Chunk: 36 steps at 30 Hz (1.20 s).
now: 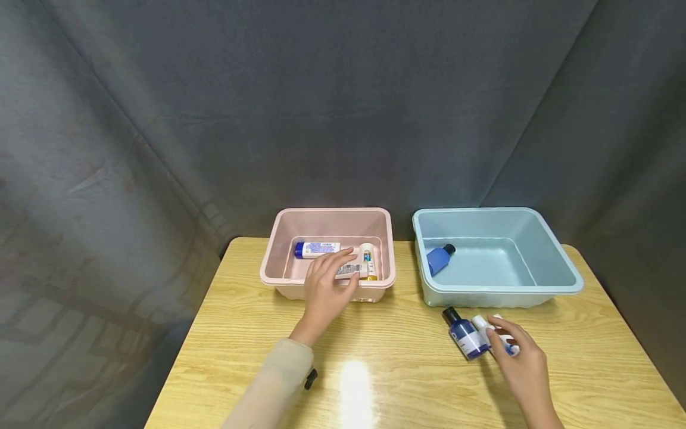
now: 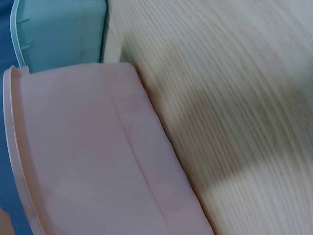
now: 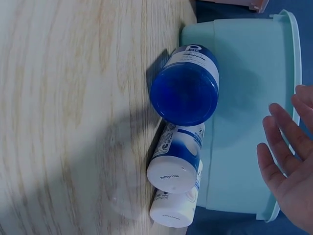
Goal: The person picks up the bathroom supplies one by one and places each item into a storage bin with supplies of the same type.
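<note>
My left hand (image 1: 328, 286) reaches over the front rim of the pink bin (image 1: 273, 262), its fingers and thumb spread. Just past its fingertips lies a white tube with a barcode (image 1: 351, 270). Also in that bin are a white tube with a blue cap (image 1: 317, 249) and a white and yellow bottle (image 1: 368, 256). My right hand (image 1: 518, 354) hovers with loosely bent fingers over two white and blue bottles (image 3: 176, 171) (image 3: 173, 208) lying on the table. Beside them lies a dark blue bottle with a black cap (image 1: 467, 335). In the right wrist view, the hand (image 3: 293, 147) holds nothing.
A light blue bin (image 1: 498, 289) stands right of the pink one, behind the lying bottles. Inside it, a blue bottle with a black cap (image 1: 439, 260) leans at the left wall. Both bins stand on the wooden table (image 1: 396, 357), before a grey curtain (image 1: 343, 119).
</note>
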### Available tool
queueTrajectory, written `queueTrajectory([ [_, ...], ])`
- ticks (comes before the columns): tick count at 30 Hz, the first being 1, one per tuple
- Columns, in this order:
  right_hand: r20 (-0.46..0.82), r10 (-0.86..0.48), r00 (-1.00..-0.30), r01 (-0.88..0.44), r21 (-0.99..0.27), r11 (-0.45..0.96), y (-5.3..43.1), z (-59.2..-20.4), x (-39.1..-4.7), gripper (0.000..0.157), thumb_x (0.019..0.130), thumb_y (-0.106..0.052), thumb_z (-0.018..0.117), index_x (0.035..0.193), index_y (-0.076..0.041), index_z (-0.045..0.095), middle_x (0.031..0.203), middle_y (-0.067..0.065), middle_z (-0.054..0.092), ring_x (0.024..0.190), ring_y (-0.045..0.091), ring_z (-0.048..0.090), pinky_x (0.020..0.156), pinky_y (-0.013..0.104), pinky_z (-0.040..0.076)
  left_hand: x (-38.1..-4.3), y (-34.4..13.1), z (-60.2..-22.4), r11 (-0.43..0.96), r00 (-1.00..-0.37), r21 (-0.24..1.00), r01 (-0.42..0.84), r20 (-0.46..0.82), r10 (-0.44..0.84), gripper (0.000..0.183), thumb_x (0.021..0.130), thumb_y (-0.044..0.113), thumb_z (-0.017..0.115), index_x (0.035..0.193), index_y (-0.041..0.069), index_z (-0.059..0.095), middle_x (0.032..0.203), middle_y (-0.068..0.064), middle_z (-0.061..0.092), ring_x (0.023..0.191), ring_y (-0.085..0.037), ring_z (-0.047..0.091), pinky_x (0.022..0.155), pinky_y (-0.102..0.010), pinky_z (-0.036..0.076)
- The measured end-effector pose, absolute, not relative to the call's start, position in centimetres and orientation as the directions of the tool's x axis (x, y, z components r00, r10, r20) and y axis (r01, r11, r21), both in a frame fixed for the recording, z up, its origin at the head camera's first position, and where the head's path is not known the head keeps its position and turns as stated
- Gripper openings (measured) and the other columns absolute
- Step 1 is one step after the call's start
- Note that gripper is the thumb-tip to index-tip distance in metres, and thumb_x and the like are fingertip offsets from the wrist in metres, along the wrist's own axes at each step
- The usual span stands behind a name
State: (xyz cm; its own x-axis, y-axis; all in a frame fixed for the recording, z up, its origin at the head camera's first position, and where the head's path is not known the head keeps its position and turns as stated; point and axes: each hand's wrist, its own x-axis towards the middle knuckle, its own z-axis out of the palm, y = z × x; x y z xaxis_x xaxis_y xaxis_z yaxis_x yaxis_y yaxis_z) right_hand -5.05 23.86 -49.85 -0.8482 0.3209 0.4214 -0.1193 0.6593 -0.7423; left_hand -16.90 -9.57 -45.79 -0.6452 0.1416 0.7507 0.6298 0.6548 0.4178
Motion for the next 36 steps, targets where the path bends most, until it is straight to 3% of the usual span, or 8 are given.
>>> queueTrajectory([
  [8, 0.418, 0.334, -0.845, -0.110, -0.747, 0.656, 23.9, -50.0, -4.9, 0.026, 0.083, 0.005, 0.074, 0.108, -0.002, 0.073, 0.097, 0.010, 0.072, 0.085, -0.017, 0.052, 0.078, 0.005, 0.039, -17.0, -7.7, -45.4, 0.656, -0.644, 0.382, 0.651, 0.736, 0.211, 0.033, 0.084, 0.026, 0.072, 0.116, 0.016, 0.071, 0.126, 0.004, 0.067, 0.114, -0.020, 0.059, 0.102, -0.039, 0.042],
  [15, 0.380, 0.349, -0.857, -0.064, -0.750, 0.658, 23.9, -50.2, -4.7, 0.025, 0.085, 0.001, 0.074, 0.109, -0.004, 0.074, 0.098, -0.020, 0.064, 0.084, -0.018, 0.051, 0.078, 0.007, 0.041, -17.2, -6.4, -45.4, 0.655, -0.675, 0.389, 0.649, 0.691, 0.258, 0.034, 0.083, 0.023, 0.076, 0.116, 0.019, 0.070, 0.128, 0.007, 0.065, 0.115, -0.017, 0.058, 0.100, -0.036, 0.042],
  [21, 0.398, 0.342, -0.851, -0.087, -0.749, 0.656, 24.0, -50.2, -4.7, 0.025, 0.084, 0.002, 0.074, 0.109, -0.003, 0.073, 0.100, -0.032, 0.057, 0.085, -0.019, 0.051, 0.078, 0.006, 0.041, -17.5, -5.5, -45.3, 0.651, -0.681, 0.370, 0.663, 0.659, 0.319, 0.034, 0.086, 0.027, 0.071, 0.119, 0.018, 0.070, 0.130, 0.006, 0.064, 0.118, -0.015, 0.056, 0.107, -0.033, 0.037],
  [36, 0.377, 0.348, -0.858, -0.056, -0.743, 0.667, 23.7, -50.1, -4.5, 0.025, 0.085, 0.001, 0.074, 0.109, -0.005, 0.074, 0.101, -0.027, 0.059, 0.084, -0.017, 0.051, 0.077, 0.009, 0.042, -17.9, -2.5, -45.1, 0.637, -0.722, 0.391, 0.664, 0.558, 0.409, 0.035, 0.090, 0.032, 0.069, 0.122, 0.019, 0.068, 0.128, 0.005, 0.065, 0.120, -0.014, 0.054, 0.109, -0.030, 0.034],
])
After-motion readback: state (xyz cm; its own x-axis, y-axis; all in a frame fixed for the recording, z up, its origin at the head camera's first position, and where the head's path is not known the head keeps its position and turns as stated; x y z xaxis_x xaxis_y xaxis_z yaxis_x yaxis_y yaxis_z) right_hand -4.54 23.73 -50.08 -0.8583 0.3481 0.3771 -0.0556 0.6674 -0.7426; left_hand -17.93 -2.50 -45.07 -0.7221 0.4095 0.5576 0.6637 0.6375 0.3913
